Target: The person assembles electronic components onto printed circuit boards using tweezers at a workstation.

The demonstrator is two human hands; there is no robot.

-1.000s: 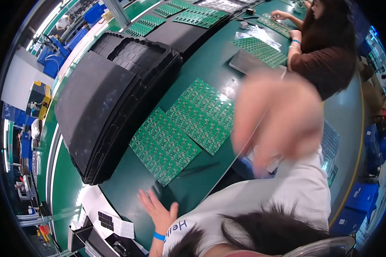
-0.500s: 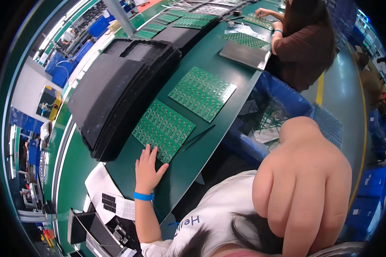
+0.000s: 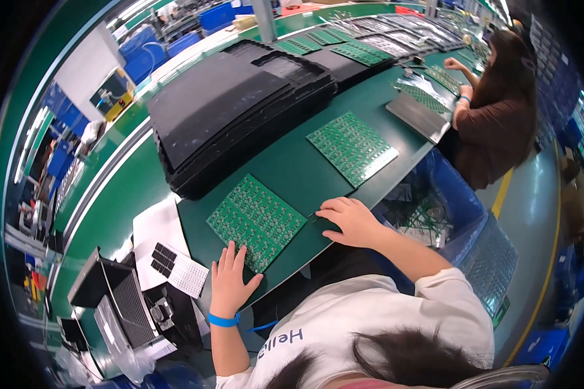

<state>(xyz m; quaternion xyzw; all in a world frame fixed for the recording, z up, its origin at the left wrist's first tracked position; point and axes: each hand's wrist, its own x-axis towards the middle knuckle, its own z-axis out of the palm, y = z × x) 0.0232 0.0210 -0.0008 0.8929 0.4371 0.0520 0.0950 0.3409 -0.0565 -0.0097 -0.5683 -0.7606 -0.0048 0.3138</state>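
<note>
I see the left hand [image 3: 232,285] spread open at the near circuit board [image 3: 256,222], which lies flat on the table [image 3: 292,159]; the right hand [image 3: 349,223] covers a thin dark tool [image 3: 314,217], grip unclear. How much is finished, I can't tell.

Left fingers [image 3: 230,258] at green board [image 3: 258,220]

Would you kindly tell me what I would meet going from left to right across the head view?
Small white sheet with black rectangles → nearer rectangular green circuit-board panel → farther rectangular green circuit-board panel → flat grey metallic plate → co-worker's brown shirt.
</note>
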